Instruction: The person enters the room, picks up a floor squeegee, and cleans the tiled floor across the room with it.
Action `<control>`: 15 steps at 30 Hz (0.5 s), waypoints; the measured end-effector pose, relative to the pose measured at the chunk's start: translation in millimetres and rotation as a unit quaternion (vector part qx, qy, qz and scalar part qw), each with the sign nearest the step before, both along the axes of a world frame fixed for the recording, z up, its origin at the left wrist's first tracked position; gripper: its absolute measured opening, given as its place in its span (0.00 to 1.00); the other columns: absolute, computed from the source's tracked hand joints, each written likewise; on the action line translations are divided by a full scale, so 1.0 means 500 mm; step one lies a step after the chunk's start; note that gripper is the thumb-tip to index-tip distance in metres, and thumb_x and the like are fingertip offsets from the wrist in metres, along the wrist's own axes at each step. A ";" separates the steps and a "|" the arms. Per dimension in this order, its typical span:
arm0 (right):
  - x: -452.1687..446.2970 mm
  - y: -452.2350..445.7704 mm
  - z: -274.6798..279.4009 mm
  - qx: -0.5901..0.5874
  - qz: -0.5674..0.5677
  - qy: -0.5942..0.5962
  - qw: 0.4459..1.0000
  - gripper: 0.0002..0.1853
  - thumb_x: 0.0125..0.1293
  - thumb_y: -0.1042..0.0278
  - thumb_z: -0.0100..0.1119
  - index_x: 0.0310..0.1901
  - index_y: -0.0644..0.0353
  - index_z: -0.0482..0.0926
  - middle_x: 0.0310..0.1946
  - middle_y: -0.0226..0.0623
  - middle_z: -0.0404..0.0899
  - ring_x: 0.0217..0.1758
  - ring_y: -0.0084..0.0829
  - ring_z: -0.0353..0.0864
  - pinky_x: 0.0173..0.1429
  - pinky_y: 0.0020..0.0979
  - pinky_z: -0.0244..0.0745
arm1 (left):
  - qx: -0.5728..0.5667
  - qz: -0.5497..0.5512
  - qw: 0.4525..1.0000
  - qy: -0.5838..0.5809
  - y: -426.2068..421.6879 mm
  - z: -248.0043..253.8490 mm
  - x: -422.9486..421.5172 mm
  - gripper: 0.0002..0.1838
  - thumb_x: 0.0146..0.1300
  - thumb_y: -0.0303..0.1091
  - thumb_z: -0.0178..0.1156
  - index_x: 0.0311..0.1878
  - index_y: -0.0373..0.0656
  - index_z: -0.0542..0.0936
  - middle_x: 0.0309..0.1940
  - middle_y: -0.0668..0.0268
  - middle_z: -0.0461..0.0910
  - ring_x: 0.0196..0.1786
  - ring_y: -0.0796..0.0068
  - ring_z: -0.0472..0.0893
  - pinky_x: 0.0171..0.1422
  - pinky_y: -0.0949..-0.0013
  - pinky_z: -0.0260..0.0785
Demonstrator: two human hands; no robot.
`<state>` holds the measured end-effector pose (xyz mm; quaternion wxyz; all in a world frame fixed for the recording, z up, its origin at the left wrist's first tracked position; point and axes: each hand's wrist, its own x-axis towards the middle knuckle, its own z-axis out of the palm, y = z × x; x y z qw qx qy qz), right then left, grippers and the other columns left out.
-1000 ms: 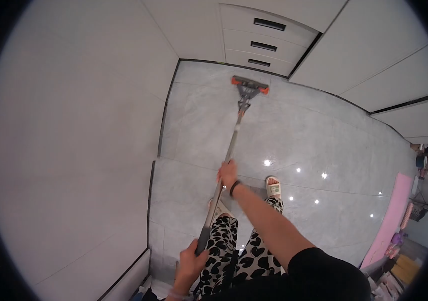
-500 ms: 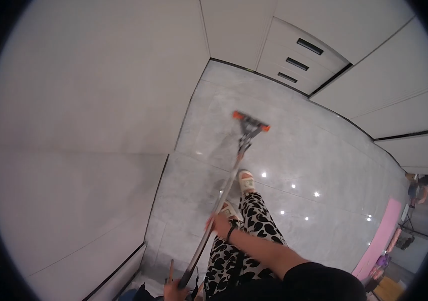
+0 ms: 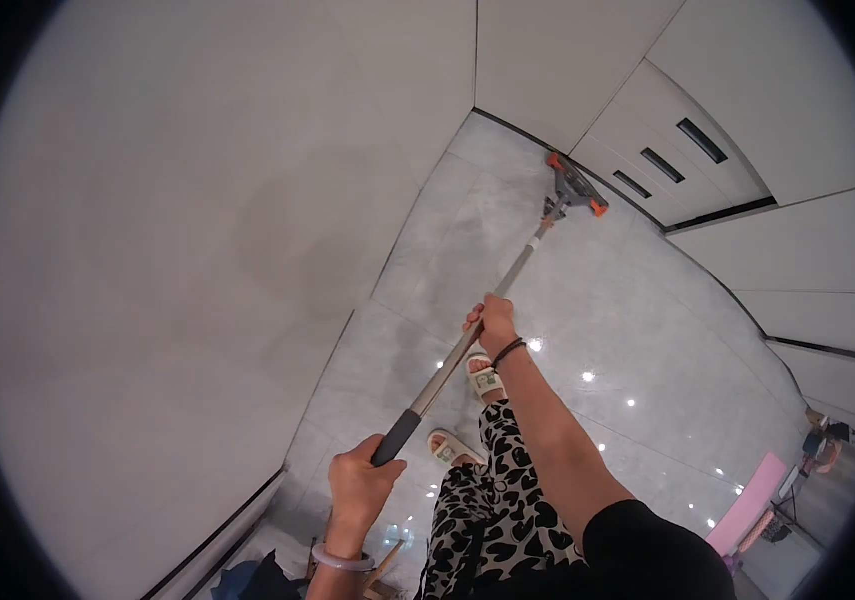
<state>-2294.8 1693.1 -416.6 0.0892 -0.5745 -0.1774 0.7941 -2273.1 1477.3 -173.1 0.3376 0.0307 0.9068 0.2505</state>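
A long-handled mop (image 3: 520,270) slants across the floor, its grey and orange head (image 3: 577,187) right against the base of the cabinets. Around the dark grip at the near end of the pole, my left hand (image 3: 359,488) is closed; a pale bangle sits on that wrist. My right hand (image 3: 492,325) wraps the metal pole about midway, with a dark band on the wrist. Below the pole are my feet in light sandals (image 3: 484,378), and patterned trousers.
Grey shiny floor tiles (image 3: 447,250) reflect ceiling lights. A pale wall (image 3: 197,250) runs along the left. Cabinets with dark-handled drawers (image 3: 662,165) line the far side. A pink panel (image 3: 747,505) and assorted items stand at right; a dark blue bundle (image 3: 252,580) lies bottom left.
The mop head has moved forward and right, up to the cabinet base. Both hands have moved forward with the pole, and my left hand has come fully into view.
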 end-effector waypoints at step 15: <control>-0.086 -0.209 -0.053 0.046 0.248 -0.002 0.968 0.09 0.53 0.73 0.38 0.18 0.65 0.62 0.11 0.41 0.62 0.11 0.35 0.65 0.14 0.40 0.63 | 0.120 0.166 0.973 -0.104 -0.198 -0.079 0.090 0.12 0.42 0.29 0.57 0.29 0.32 0.72 0.12 0.65 0.66 0.18 0.84 0.63 0.22 0.76 0.60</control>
